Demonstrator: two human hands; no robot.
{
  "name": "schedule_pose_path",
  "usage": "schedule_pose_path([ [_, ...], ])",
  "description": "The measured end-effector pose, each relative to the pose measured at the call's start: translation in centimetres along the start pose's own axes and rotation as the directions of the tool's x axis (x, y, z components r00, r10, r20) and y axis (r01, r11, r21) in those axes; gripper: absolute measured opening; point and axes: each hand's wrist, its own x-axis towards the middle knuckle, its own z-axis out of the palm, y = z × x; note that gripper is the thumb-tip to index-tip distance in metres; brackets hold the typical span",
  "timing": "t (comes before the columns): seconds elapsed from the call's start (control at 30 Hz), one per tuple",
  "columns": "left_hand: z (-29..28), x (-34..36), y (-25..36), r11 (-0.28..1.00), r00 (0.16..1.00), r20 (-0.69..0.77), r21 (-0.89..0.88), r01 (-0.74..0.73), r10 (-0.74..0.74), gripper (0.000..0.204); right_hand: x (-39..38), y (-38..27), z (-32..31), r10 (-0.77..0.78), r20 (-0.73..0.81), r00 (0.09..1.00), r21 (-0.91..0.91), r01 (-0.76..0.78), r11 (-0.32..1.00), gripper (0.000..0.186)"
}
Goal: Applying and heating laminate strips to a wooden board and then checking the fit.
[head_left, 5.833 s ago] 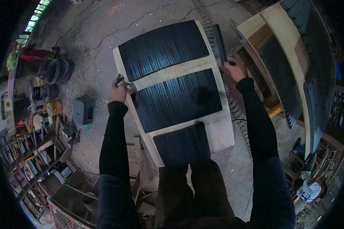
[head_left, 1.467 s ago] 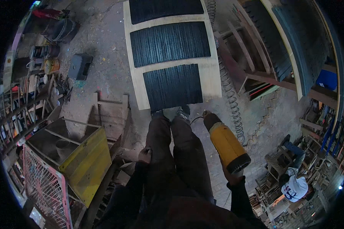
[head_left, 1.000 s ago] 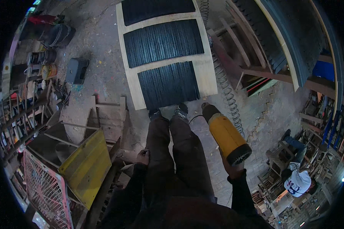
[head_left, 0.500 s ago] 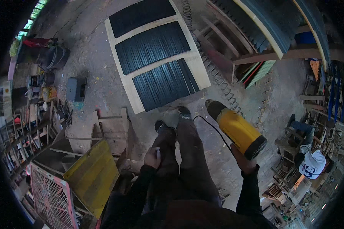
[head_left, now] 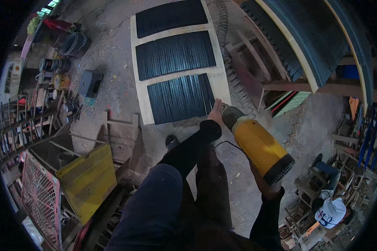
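Observation:
A corded yellow power tool (head_left: pixel 259 144) with a black nose and a black vented rear end is held aloft by my right hand (head_left: pixel 266 184). My fingers are wrapped round its underside, mostly hidden behind the body. Beside the tool's nose, my left hand (head_left: pixel 215 113) reaches forward with fingers stretched; whether it touches the nose is unclear. Beyond both hands, a pale wooden panel (head_left: pixel 143 100) lies low ahead of my feet. Three broad bands of dark, ridged slats (head_left: pixel 178 98) cover it, and a narrow strip stands slightly apart at the nearest band's right end.
Right of the panel, a coiled hose (head_left: pixel 241 90) runs along the floor beside a wooden rack (head_left: pixel 289 85) with dark slatted panels. A yellow board (head_left: pixel 88 182) leans at lower left. A grey box (head_left: pixel 90 83) and buckets (head_left: pixel 74 44) stand left. Another person (head_left: pixel 331 209) is at far right.
My left hand has gone from beside my thigh up to the tool's nose. The tool has shifted slightly lower in view, still in my right hand. My view has turned a little.

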Motion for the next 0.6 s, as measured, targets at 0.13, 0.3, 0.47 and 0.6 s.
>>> schedule_pose_path([
  [0.13, 3.0, 1.3, -1.4, 0.893, 0.993, -0.097, -0.450, 0.019, -0.070, 0.044, 2.7, 0.3, -0.6, -0.024, 0.037, 0.999, -0.011, 0.025, 1.000, 0.041],
  [0.3, 0.7, 0.3, -2.4, 0.848, 0.998, -0.045, -0.530, 0.020, -0.052, 0.042, 5.7, 0.1, -2.2, -0.053, 0.094, 0.994, 0.124, 0.041, 0.991, 0.044],
  [0.47, -6.2, -1.0, -2.9, 0.998, 0.998, 0.055, 0.058, 0.001, -0.004, 0.035, 7.4, -0.2, -3.3, 0.011, 0.135, 0.991, 0.130, -0.029, 0.991, 0.045],
  [0.6, -8.2, -2.3, -4.0, 0.999, 0.982, 0.187, 0.018, -0.038, 0.034, 0.034, 8.0, 0.0, -3.6, -0.026, 0.114, 0.993, 0.080, 0.017, 0.997, 0.046],
])
